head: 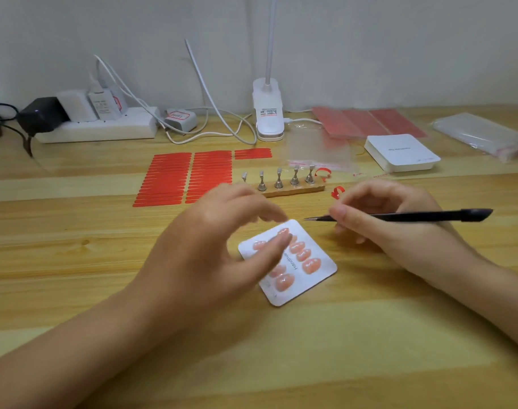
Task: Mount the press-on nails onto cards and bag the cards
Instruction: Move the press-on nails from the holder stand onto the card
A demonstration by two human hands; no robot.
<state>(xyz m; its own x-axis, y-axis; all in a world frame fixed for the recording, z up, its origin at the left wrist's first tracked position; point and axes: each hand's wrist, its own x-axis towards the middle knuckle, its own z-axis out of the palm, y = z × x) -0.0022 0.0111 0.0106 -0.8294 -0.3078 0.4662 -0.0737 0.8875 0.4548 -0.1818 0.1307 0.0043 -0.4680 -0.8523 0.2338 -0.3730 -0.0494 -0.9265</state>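
A white card (319, 280) lies tilted on the wooden table (74, 261), with several peach press-on nails (311, 265) stuck on it in two rows. My left hand (222, 246) hovers over the card's left half, fingers relaxed and blurred, holding nothing; it hides some nails. To the right of the card, my right hand (381, 219) pinches black tweezers (405, 216), tip pointing left above the card's top corner. A wooden rack with several metal nail stands (284, 181) sits behind the hands. A clear bag (319, 152) lies behind the rack.
Red adhesive strips (181, 177) lie in columns at centre left. A stack of white cards (402, 153) and more clear bags (482, 132) are at the right back. A clip lamp (268, 110), power strip (104, 128), cables and pink sheets (367, 122) line the wall. Two curled red tabs (337, 191) lie near the rack.
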